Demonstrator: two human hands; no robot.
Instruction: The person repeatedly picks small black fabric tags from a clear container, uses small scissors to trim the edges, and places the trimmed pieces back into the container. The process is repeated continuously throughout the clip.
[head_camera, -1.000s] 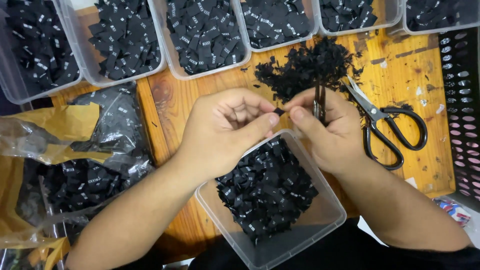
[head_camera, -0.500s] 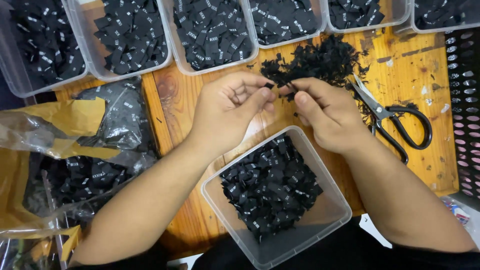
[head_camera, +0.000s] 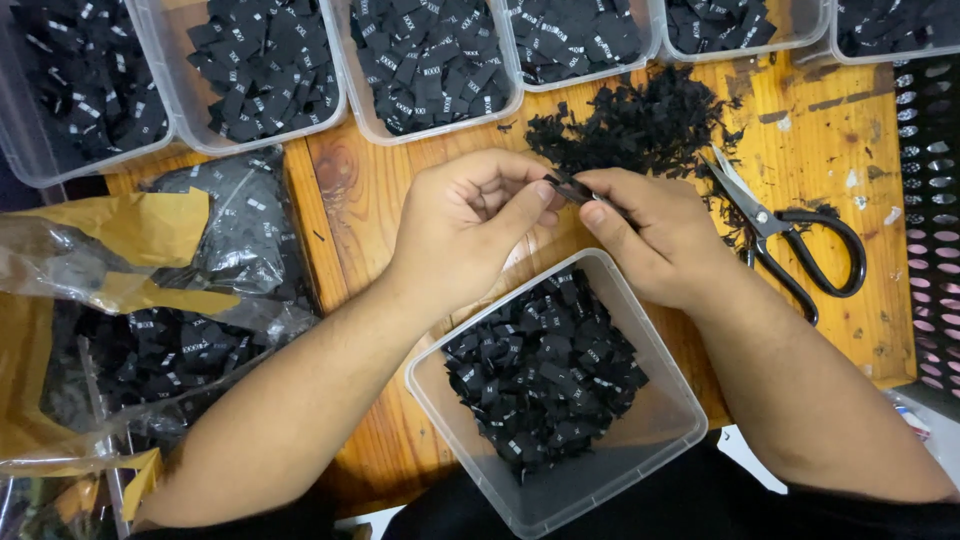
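Head view, both hands (head_camera: 570, 225) pinching one black label (head_camera: 568, 186) between them, above clear tub (head_camera: 655, 440)

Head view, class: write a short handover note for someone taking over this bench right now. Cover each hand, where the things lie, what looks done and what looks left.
Left hand and right hand: both pinch one small black label between the fingertips, above the table.
Clear tub below the hands: partly filled with black labels.
Black scissors: on the wooden table, right of the right hand, untouched.
Heap of black scraps: behind the hands.
Done: row of tubs at the back holds labels.
Left: plastic bag on the left holds more labels.
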